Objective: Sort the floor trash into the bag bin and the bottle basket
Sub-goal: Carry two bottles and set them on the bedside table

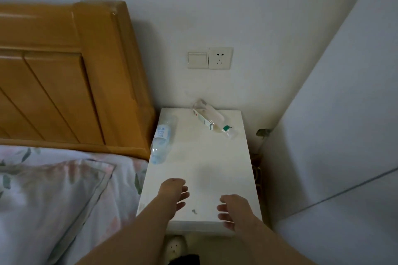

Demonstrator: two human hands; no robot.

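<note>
Bottles, two of them, lie on their sides on the white surface (206, 163) right of the bed (64, 189). The blue-label bottle (162, 142) is at the left edge, just beside the headboard (64, 71). The green-cap bottle (212, 121) is at the far end, near the wall. Both look like thin clear plastic, nearly empty, so probably light, crushable and apt to roll; mid-body seems the best hold. Left hand (174, 193) and right hand (231, 211) hover over the near end, fingers (183, 196) loosely spread, holding nothing.

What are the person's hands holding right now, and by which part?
Nothing is held. The left hand and right hand are both open over the white nightstand; the blue-label bottle and the green-neck bottle lie apart from them, untouched.
</note>
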